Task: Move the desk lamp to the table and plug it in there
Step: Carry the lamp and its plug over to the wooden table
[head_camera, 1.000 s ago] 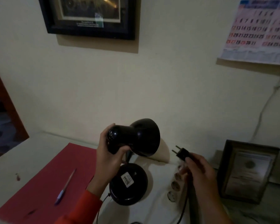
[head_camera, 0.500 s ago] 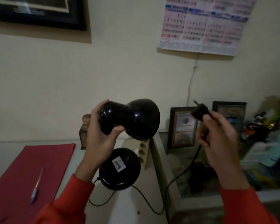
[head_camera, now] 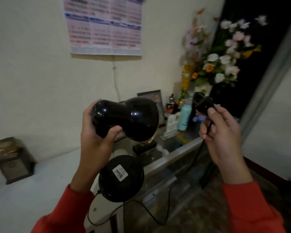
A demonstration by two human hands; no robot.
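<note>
The left hand [head_camera: 97, 137] is gripping the desk lamp [head_camera: 124, 120] by the narrow rear end of its black shade, fingers and thumb closed around that neck, so the wide bell of the shade is sticking out past the thumb toward the calendar [head_camera: 105, 26] side of the wall. The shade's long axis is lying roughly level, its open mouth facing away and to the right. The lamp's round base [head_camera: 121, 178] is hanging below the hand, its labelled underside turned to the camera. The lamp is being held in the air, in front of and below the calendar. The right hand [head_camera: 220, 133] is pinching the plug [head_camera: 202, 104] between thumb and fingers, with the cord [head_camera: 160, 222] trailing down from it and looping back to the base.
</note>
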